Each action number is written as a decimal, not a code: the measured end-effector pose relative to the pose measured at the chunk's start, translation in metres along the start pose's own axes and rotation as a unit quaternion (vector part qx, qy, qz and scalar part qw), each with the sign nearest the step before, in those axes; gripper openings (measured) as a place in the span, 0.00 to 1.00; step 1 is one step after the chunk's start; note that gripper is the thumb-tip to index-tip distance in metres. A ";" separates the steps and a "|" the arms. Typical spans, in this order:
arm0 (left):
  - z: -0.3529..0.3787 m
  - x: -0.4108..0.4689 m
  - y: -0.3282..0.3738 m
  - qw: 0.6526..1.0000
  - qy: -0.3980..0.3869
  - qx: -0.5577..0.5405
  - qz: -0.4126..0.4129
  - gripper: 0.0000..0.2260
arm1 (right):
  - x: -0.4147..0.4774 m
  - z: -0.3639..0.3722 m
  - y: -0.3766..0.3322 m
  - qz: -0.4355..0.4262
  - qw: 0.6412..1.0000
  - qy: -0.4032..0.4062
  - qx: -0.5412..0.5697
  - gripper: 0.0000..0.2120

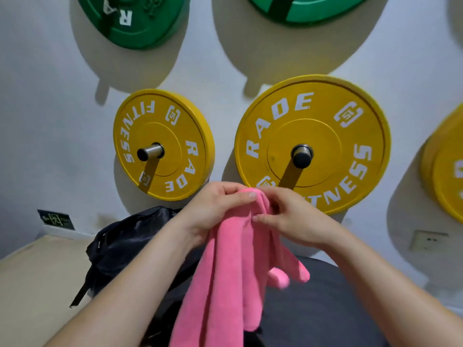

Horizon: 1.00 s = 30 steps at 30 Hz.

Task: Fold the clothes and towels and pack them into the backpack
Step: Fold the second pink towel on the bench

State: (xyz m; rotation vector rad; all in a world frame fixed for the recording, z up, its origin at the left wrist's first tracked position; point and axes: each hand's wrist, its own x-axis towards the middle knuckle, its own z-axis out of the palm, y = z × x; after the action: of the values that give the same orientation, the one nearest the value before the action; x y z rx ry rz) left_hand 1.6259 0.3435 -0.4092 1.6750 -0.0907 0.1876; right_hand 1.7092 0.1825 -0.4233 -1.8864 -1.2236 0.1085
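Note:
A pink towel (225, 284) hangs in long folds from both my hands, held up in front of me. My left hand (215, 211) grips its top edge, thumb across the cloth. My right hand (288, 216) pinches the same top edge from the right, the two hands almost touching. A dark navy backpack (125, 246) lies slumped behind and to the left of the towel, one strap trailing down onto the beige surface. The towel's lower end runs out of view at the bottom.
Two yellow weight plates (313, 144) hang on pegs on the white wall straight ahead, green ones above. A beige surface (37, 284) spreads at the left. A dark grey surface (325, 309) lies under the towel at right. A wall socket (428, 240) sits low right.

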 end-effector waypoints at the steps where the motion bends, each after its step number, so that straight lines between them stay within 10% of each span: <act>1: 0.001 -0.005 0.008 1.000 -0.019 0.011 0.003 0.12 | -0.006 -0.005 -0.006 0.010 1.000 0.001 0.011 0.15; 6: -0.014 -0.038 0.039 0.990 -0.103 0.090 -0.043 0.07 | -0.045 -0.048 -0.034 0.072 0.985 -0.100 0.123 0.14; 14: -0.039 -0.083 0.036 0.933 -0.236 0.232 -0.142 0.28 | -0.074 -0.094 -0.035 0.156 0.959 -0.134 0.197 0.06; 20: -0.064 -0.067 -0.013 0.952 -0.159 0.188 -0.180 0.23 | -0.066 -0.118 0.035 0.264 0.956 -0.128 -0.026 0.10; 25: -0.066 -0.017 -0.084 0.851 0.032 0.506 -0.136 0.12 | -0.049 -0.113 0.110 0.243 0.923 0.002 -0.298 0.11; 30: -0.073 0.033 -0.093 0.803 0.264 0.532 0.039 0.14 | -0.051 -0.124 0.138 0.202 0.891 0.215 -0.344 0.04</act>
State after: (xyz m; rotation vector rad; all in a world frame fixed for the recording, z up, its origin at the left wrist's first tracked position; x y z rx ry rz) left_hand 1.6686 0.4283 -0.4873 2.6659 0.4551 0.8923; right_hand 1.8410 0.0471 -0.4591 -2.5730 -0.5706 -0.5681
